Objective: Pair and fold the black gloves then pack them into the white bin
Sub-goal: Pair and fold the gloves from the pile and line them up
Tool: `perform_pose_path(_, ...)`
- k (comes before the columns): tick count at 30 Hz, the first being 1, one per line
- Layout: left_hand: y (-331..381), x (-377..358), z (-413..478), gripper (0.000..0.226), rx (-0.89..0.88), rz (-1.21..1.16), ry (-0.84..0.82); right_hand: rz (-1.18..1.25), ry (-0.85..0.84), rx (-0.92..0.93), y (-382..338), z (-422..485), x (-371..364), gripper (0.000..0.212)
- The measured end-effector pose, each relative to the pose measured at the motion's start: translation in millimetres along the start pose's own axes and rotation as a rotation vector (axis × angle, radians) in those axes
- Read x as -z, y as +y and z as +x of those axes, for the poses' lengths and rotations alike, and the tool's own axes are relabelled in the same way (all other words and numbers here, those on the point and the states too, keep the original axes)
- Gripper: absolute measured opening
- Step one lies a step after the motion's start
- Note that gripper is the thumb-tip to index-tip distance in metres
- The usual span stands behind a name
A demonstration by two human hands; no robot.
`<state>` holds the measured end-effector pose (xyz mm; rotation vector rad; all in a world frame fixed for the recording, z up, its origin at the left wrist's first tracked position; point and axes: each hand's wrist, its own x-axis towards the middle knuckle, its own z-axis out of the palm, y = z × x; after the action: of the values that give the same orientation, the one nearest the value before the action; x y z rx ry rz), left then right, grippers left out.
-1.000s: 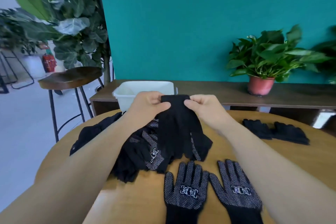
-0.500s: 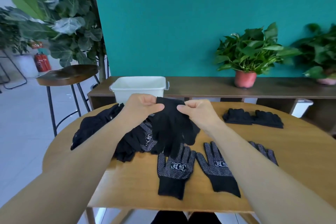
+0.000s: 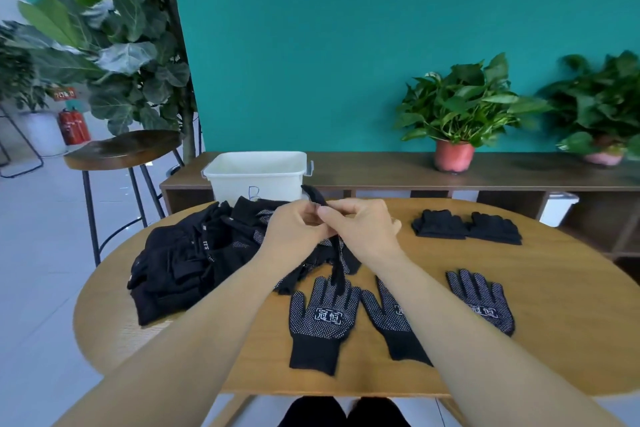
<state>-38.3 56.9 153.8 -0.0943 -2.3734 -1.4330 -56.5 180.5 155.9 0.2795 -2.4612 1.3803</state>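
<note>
My left hand (image 3: pixel 294 227) and my right hand (image 3: pixel 363 229) meet over the middle of the round wooden table (image 3: pixel 554 305), both pinching one black glove (image 3: pixel 337 263) by its cuff, so it hangs edge-on between them. A heap of black gloves (image 3: pixel 194 260) lies on the table's left side. Three dotted black gloves lie flat palm-up near the front edge: one (image 3: pixel 320 317), a second (image 3: pixel 394 319) partly under my right forearm, a third (image 3: pixel 485 302). Two folded pairs (image 3: pixel 465 227) sit at the right rear. The white bin (image 3: pixel 258 175) stands behind the table.
The bin rests on a low dark wooden shelf (image 3: pixel 398 170) along the teal wall, with a potted plant (image 3: pixel 457 121) and another plant (image 3: pixel 602 114) on it. A bar stool (image 3: pixel 121 152) and a large leafy plant (image 3: pixel 104 45) stand at the left.
My hands have come together, and the glove they held spread flat now hangs narrow and edge-on. The view has tipped down and back, showing more of the table's front.
</note>
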Motion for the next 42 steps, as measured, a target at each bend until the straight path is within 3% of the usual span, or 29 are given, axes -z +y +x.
perform_pose_path(4, 1.2, -6.0, 0.1, 0.005, 0.052, -0.092, -0.022, 0.075, -0.078, 0.056, 14.2, -2.5, 20.4, 0.02)
perform_pose_path(7, 4.5, -9.9, 2.4, 0.009, 0.125, -0.228, -0.154, 0.133, 0.018, -0.033, 30.1, 7.1, 39.4, 0.006)
perform_pose_path(8, 6.0, -11.0, 3.1, 0.009, 0.151, -0.25, -0.22, 0.178, 0.009, -0.09, 34.5, 9.1, 47.5, 0.019)
perform_pose_path(10, 7.2, -15.1, 5.7, 0.008, 0.183, -0.279, -0.353, 0.258, -0.164, -0.212, 40.0, 7.4, 62.1, 0.047)
perform_pose_path(11, 7.1, -18.0, 7.4, 0.01, 0.193, -0.292, -0.407, 0.283, -0.267, -0.259, 43.2, 5.8, 68.1, 0.048)
perform_pose_path(14, 7.6, -28.3, 7.1, 0.009, 0.197, -0.295, -0.49, 0.409, -0.401, -0.327, 50.2, -3.1, 85.9, 0.023)
perform_pose_path(16, 7.2, -37.6, 6.2, 0.01, 0.186, -0.269, -0.494, 0.517, -0.37, -0.328, 59.9, -3.4, 95.5, 0.02)
perform_pose_path(21, 2.8, -67.4, 8.6, 0.023, 0.193, -0.172, -0.505, 0.418, -0.266, -0.29, 87.2, -1.0, 115.4, 0.019)
perform_pose_path(25, 9.0, -91.3, 16.7, 0.017, 0.15, -0.127, -0.508, 0.338, -0.181, -0.258, 108.4, 2.3, 133.8, 0.035)
perform_pose_path(29, 25.3, -116.7, 22.7, 0.031, 0.167, -0.152, -0.571, 0.356, -0.133, -0.25, 127.8, 4.7, 155.2, 0.038)
perform_pose_path(33, 34.6, -146.0, 28.4, 0.03, 0.186, -0.183, -0.571, 0.329, -0.109, -0.246, 150.8, 16.1, 174.6, 0.049)
perform_pose_path(42, 27.3, -205.4, 57.8, 0.023, 0.165, -0.18, -0.589, 0.225, -0.034, -0.251, 200.2, 47.6, 193.3, 0.049)
